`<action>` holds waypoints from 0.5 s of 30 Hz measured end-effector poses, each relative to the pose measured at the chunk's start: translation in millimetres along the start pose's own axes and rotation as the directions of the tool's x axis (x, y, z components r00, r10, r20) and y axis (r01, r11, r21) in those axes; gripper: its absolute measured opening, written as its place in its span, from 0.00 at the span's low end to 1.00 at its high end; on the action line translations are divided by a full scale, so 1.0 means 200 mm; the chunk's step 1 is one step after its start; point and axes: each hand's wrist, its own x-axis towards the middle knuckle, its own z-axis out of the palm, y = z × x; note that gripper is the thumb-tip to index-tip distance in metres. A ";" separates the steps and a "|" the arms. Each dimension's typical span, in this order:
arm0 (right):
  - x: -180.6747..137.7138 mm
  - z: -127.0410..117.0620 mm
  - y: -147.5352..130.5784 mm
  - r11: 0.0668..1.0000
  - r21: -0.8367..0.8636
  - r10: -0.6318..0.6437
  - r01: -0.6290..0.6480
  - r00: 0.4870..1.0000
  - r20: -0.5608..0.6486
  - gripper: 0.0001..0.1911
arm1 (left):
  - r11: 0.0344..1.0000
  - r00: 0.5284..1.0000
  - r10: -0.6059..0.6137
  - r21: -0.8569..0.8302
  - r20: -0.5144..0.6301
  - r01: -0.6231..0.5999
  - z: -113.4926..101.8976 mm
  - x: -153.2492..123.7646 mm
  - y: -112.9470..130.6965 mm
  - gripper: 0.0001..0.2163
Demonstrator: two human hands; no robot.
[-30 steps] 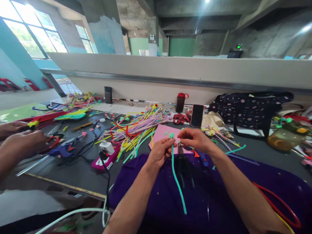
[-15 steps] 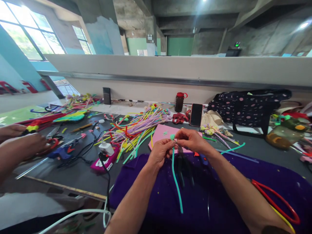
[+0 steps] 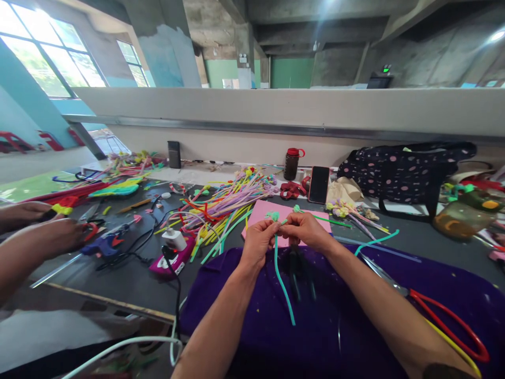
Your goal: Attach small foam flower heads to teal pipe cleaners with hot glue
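My left hand (image 3: pixel 258 243) pinches a mint-green pipe cleaner (image 3: pixel 281 279) just under its curled, bunched top (image 3: pixel 272 216). The long tail of the stem hangs down over the purple cloth (image 3: pixel 252 316). Close beside it, my right hand (image 3: pixel 305 230) has its fingers closed at the same spot, where a short green bit shows between both hands. Its fingertips are partly hidden. Below my right hand lie dark-handled pliers (image 3: pixel 295 271). A pink board (image 3: pixel 258 210) is behind the hands, with another green pipe cleaner (image 3: pixel 333 220) across it.
Scissors with red handles (image 3: pixel 450 321) lie by my right forearm. A heap of pipe cleaners (image 3: pixel 232 200), a power strip (image 3: pixel 169 263) and a blue glue gun (image 3: pixel 98 246) are to the left. Another person's hands (image 3: pixel 59 234) work at far left. A phone (image 3: pixel 318 184) and bottle (image 3: pixel 291 164) stand behind.
My hands have shifted slightly, with the bunched top now tilted left and a short green bit showing between the fingers. The hanging tail has swung up a little.
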 end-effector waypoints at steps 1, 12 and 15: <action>0.00 -0.01 0.00 1.000 -0.031 -0.008 0.008 1.000 0.000 0.11 | 1.000 1.000 0.004 0.006 -0.003 -0.004 0.00 0.00 0.00 0.13; 0.06 -0.29 0.14 0.685 -0.729 -0.340 -0.006 0.882 -0.326 0.12 | 0.999 0.999 -0.036 -0.005 -0.021 0.036 -0.01 0.00 0.03 0.14; 0.05 -0.32 0.15 0.621 -0.784 -0.398 -0.008 0.859 -0.323 0.16 | 0.998 0.998 -0.059 0.017 0.003 0.058 -0.01 0.00 0.02 0.14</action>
